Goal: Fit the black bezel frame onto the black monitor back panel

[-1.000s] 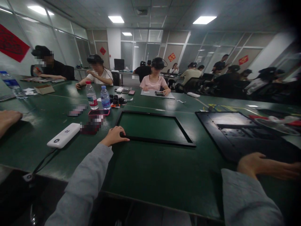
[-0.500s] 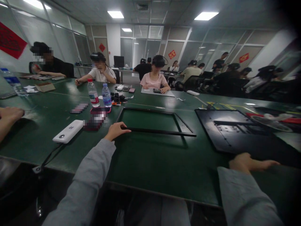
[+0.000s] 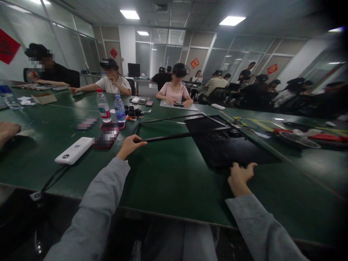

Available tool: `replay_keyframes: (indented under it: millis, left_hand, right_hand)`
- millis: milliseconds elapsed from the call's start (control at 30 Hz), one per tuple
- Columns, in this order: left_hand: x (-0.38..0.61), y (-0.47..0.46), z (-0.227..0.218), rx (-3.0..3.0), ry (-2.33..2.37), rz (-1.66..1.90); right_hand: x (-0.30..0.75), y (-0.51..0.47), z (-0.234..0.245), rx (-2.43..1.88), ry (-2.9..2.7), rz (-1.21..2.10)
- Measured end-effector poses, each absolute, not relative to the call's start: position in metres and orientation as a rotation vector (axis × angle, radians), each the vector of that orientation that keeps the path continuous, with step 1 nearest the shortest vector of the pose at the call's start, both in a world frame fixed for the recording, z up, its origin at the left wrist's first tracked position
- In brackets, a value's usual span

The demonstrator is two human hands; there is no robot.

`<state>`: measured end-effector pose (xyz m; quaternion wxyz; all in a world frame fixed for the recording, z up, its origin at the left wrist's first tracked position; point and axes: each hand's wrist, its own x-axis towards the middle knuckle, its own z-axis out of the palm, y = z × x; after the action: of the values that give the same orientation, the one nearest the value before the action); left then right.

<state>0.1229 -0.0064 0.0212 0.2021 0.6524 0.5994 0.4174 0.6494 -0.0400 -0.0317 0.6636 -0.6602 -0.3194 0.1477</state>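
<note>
My left hand (image 3: 129, 145) grips the near left corner of a thin black rectangular frame (image 3: 174, 136) and holds it tilted up off the green table (image 3: 168, 181). The frame's far right part hangs over a black flat panel (image 3: 231, 146) lying on the table. My right hand (image 3: 240, 177) holds that panel at its near edge, fingers curled on it. Both arms wear grey sleeves.
A white power bank (image 3: 74, 150) with a cable, a phone (image 3: 113, 125), and two water bottles (image 3: 104, 105) lie to the left. Another person's hand (image 3: 8, 131) rests at the far left. A round red and white object (image 3: 299, 138) lies right. Several people sit across the table.
My left hand has lifted the frame's near edge higher. My right hand has dragged the black panel leftward and nearer, so it now lies under the frame's right part.
</note>
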Motion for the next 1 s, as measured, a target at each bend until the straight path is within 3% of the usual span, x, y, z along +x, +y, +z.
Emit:
replay_keyframes:
  millis: [267,467,667,1000]
  left_hand:
    - [0.133,-0.011,0.028,1.838,1.604,1.348]
    - [0.132,-0.013,0.025,1.938,1.751,1.282]
    - [0.134,-0.010,0.021,2.100,1.813,1.169]
    - [0.138,-0.012,0.017,2.217,1.787,0.943]
  right_hand:
    - [0.620,-0.006,-0.024,-1.466,-0.980,0.768]
    - [0.652,0.045,-0.027,-1.416,-0.908,0.391]
    - [0.671,0.052,-0.005,-1.243,-0.940,0.773]
    - [0.646,0.043,-0.029,-1.298,-1.292,0.460]
